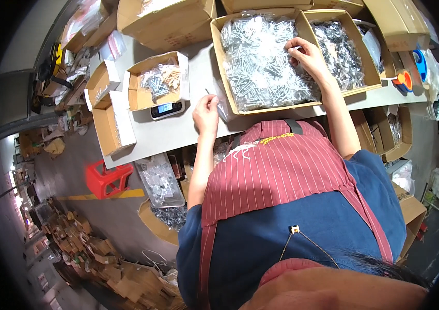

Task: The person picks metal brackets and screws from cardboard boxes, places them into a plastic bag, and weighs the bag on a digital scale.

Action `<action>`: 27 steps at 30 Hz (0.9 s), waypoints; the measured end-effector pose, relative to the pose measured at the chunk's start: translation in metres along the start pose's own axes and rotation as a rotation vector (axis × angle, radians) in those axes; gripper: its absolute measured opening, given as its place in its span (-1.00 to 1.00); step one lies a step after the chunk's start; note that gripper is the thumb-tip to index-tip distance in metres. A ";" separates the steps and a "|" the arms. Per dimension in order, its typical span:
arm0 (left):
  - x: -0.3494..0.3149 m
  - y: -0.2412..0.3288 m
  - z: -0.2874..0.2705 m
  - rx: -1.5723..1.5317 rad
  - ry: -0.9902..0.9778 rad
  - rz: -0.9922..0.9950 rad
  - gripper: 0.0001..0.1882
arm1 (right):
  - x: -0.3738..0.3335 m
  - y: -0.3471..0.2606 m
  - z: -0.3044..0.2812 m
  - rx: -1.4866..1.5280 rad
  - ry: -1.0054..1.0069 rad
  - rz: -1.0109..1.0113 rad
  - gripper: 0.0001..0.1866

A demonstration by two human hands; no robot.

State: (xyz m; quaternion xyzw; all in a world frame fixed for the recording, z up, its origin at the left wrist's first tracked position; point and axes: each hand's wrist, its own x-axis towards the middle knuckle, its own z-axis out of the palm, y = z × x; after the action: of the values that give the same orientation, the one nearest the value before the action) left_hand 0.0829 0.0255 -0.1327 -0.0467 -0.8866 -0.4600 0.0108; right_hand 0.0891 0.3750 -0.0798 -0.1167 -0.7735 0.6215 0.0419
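Observation:
My left hand [206, 114] is closed near the table's front edge. A thin dark tip, perhaps of a screw, pokes up above its fingers. Beside it, a clear plastic bag [223, 108] lies against the large carton. My right hand [306, 58] reaches over the open carton [276, 107] of silver screws [255, 57] in clear plastic. Its fingertips are pinched together above the screws; what they hold, if anything, is too small to name. Left of my left hand, a small open box [139, 98] with bagged screws and tan plugs [170, 78] rests on a digital scale [167, 109].
Dark-and-silver hardware [338, 51] fills the carton at right. Two narrow white-edged boxes [107, 121] stand at the table's left end. Larger cartons [165, 26] line the back. A red stool [107, 178] stands on the floor, and an orange tape roll [404, 80] sits far right.

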 end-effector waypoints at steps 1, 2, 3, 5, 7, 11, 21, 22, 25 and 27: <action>0.000 0.003 -0.002 -0.106 0.029 -0.003 -0.86 | 0.001 0.004 -0.003 0.032 -0.017 -0.002 -0.86; 0.000 0.007 -0.005 -0.130 0.064 -0.038 -0.86 | 0.002 0.007 -0.007 0.056 -0.010 0.006 -0.84; 0.001 0.010 -0.010 -0.146 0.108 -0.075 -0.85 | 0.001 0.005 -0.005 0.064 -0.004 0.005 -0.84; 0.004 0.009 -0.013 -0.341 0.197 0.037 -0.84 | 0.000 0.001 -0.001 -0.021 0.006 0.000 -0.84; 0.009 0.013 -0.015 -0.464 0.192 0.063 -0.84 | -0.001 -0.001 0.001 -0.041 0.005 -0.007 -0.87; 0.010 0.034 -0.018 -0.642 0.175 0.013 -0.86 | -0.015 -0.013 0.010 -0.094 0.166 -0.058 -0.84; -0.006 0.131 -0.022 -0.859 0.050 0.256 -0.87 | -0.060 -0.094 0.075 0.506 -0.589 -0.049 -0.42; -0.008 0.136 -0.019 -0.821 0.059 0.296 -0.86 | -0.058 -0.096 0.073 0.507 -0.566 -0.059 -0.42; -0.006 0.131 -0.022 -0.525 0.117 0.408 -0.90 | -0.051 -0.099 0.064 0.602 -0.396 -0.101 -0.37; -0.006 0.128 -0.025 -0.381 0.132 0.458 -0.90 | -0.047 -0.096 0.053 0.631 -0.294 -0.130 -0.41</action>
State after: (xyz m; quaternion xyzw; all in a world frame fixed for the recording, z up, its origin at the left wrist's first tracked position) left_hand 0.0997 0.0778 -0.0144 -0.2165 -0.7483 -0.6055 0.1630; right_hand 0.1114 0.2948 0.0055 0.0422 -0.5470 0.8361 0.0039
